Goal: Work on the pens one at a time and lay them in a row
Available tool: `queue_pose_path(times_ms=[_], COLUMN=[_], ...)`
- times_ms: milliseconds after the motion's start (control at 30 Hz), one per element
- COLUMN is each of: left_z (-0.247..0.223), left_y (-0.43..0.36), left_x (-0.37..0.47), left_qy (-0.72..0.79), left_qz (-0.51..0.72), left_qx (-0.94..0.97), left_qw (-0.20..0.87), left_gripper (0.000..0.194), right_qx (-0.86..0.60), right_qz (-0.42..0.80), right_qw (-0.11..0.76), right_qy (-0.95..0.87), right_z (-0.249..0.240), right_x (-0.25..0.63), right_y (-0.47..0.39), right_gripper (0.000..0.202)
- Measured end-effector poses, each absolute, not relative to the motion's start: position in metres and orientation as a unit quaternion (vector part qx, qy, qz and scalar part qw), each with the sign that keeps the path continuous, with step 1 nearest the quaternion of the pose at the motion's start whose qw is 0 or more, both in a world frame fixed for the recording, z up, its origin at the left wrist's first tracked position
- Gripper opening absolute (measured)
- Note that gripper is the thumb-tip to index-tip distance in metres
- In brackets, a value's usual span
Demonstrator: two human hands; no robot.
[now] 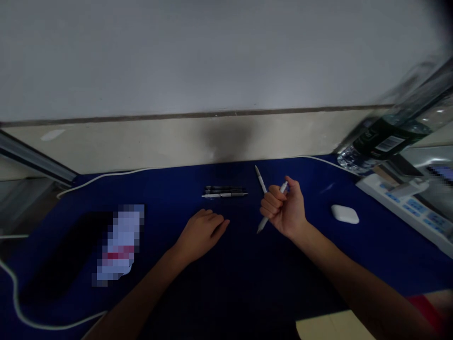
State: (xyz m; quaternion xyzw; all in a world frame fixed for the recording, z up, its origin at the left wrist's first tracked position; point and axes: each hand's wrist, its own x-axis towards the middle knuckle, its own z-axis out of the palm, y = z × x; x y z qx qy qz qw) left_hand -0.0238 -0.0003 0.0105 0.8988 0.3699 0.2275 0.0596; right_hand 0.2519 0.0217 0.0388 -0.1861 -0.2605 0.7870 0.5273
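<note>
My right hand (285, 208) is closed around a white pen (283, 187) with a grey tip. The pen slants, its tip pointing down and left below the fist, while the thumb sits by its upper end. Just behind these fingers another white and grey pen (261, 179) lies on the blue mat, partly hidden by the hand. My left hand (205, 231) rests palm down on the mat, fingers lying loosely with the thumb apart, holding nothing. Beyond it are a white and grey pen (224, 195) and dark pens (224, 189), side by side in a row.
A white rounded case (345, 214) lies at right, near a white power strip (406, 203) and a green-labelled plastic bottle (378, 139). At left are a blurred-out item (120, 241) and a white cable (46, 326). A wall (170, 141) rises behind the mat.
</note>
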Motion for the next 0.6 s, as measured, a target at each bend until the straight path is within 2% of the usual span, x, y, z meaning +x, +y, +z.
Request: queue_pose_path(times_ms=[600], left_z=[0.0087], left_y=[-0.0012], left_x=[-0.0233], left_qy=[0.365], left_qz=[0.217], left_qx=[0.904], left_qw=[0.053], left_gripper=[0.052], right_qx=[-0.224], right_qz=[0.79], right_qw=[0.5], right_qy=[-0.275], right_z=[0.0436], right_x=[0.2508], right_y=[0.0183], right_gripper=[0.068])
